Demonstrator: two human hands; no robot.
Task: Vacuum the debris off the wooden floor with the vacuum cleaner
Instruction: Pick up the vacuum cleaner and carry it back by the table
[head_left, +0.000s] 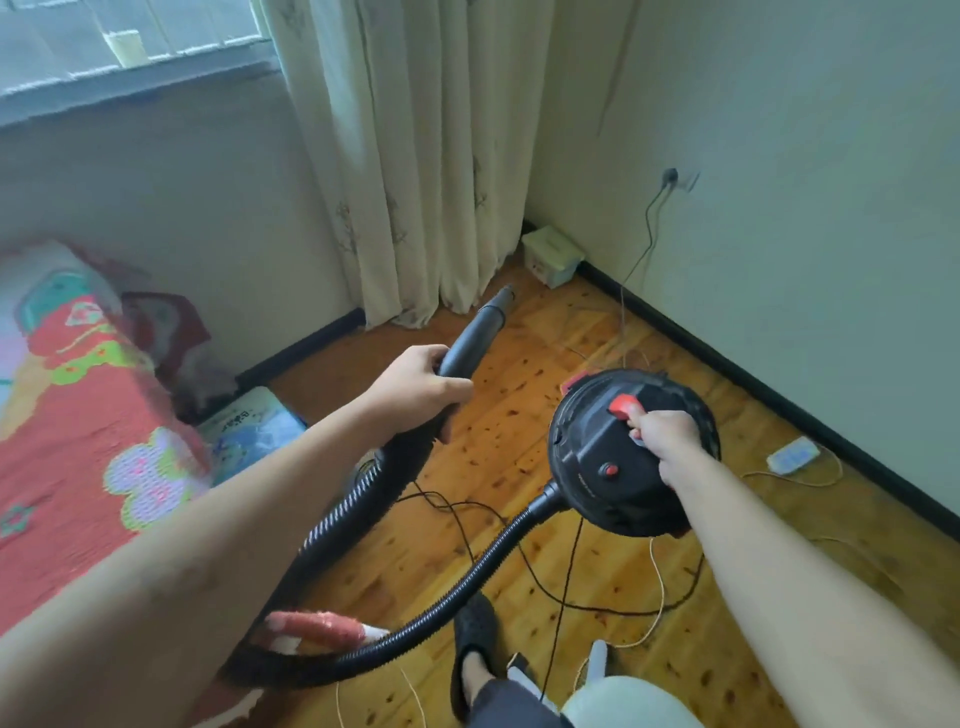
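A round black vacuum cleaner (602, 457) with a red handle end and a red button hangs above the wooden floor (519, 545). My right hand (662, 431) grips its top handle. My left hand (421, 387) is closed around the black wand (475, 340), whose nozzle (503, 299) points toward the curtain foot in the corner. A ribbed black hose (467, 577) loops from the canister down past my foot and back up to the wand. Small dark specks dot the boards; I cannot tell debris from wood knots.
A bed with a red flowered cover (78, 441) fills the left. A pale curtain (415, 156) hangs at the corner beside a small white box (553, 254). Black and yellow cords (524, 566) trail over the floor; a power strip (792, 455) lies by the right wall.
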